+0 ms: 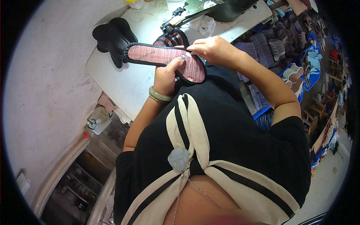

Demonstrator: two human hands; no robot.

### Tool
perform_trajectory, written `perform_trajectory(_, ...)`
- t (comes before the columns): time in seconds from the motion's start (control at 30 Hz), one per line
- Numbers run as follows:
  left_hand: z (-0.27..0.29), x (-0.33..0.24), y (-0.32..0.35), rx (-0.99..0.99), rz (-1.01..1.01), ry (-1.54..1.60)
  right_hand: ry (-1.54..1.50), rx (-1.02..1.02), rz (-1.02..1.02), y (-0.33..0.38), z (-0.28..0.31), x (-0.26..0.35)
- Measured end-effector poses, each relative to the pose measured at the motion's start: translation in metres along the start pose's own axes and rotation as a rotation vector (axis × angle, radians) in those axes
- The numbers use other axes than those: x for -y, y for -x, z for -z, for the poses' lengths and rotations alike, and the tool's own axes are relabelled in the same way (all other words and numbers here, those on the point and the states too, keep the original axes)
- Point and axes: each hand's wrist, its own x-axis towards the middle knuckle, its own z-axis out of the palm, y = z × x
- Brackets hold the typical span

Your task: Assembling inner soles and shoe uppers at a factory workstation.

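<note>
A slipper sole point(144, 54) with a pink striped face and black edging is held up in front of my chest. My left hand point(168, 73) is closed around its middle, the thumb pressed on the pink face. At the sole's upper right edge, my right hand point(215, 50) has its fingers pinched together; whether they hold the edging or something small there is hidden. Just behind the sole is a dark striped slipper upper point(170, 39); I cannot tell whether it joins this sole. Black shoe soles point(112, 35) lie on the white table point(112, 84), left of my hands.
Beyond my hands stands a sewing machine point(176, 24), with a crumpled clear plastic bag point(204, 26) beside it. To the right are piles of striped slipper pieces point(262, 47) and blue baskets point(313, 69) of slipper parts. A plain wall point(45, 75) rises on the left.
</note>
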Motion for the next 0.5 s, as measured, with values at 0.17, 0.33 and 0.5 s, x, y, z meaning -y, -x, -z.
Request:
perform_trajectory(0.17, -0.002, -0.003, 0.001, 0.013, 0.033, -0.113, 0.195, 0.122, 0.063, -0.005, 0.008, 0.008)
perform_trajectory(0.33, 0.004, 0.006, 0.001, -0.039, 0.077, 0.0, 0.051, -0.008, 0.017, -0.002, -0.007, -0.001)
perform_trajectory(0.5, 0.0, 0.012, 0.005, -0.17, 0.062, 0.055, -0.416, -0.105, -0.425, 0.004, -0.034, 0.002)
